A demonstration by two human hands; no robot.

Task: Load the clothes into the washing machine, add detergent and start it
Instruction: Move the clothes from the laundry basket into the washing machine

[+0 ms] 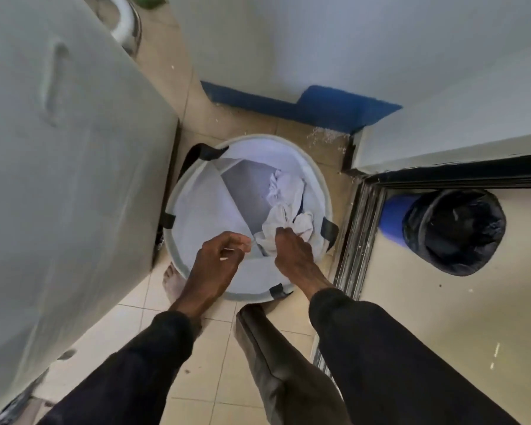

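Note:
A round grey laundry basket (321, 182) with black handles stands on the tiled floor below me. Crumpled white clothes (285, 191) lie in its right half. My right hand (295, 256) reaches into the basket and grips the near edge of the white cloth. My left hand (215, 259) hovers over the basket's near left side with its fingers loosely curled; its fingertips seem to pinch something small and pale, too small to identify. The washing machine (59, 148), a large grey-white box, fills the left side, its door rim (124, 23) visible at the top.
A blue bin with a black liner (454, 231) stands to the right, past a dark door threshold (356, 234). A white wall with a blue base strip (319, 108) is behind the basket. My bare foot (172, 283) and trouser leg (276, 363) are close to the basket.

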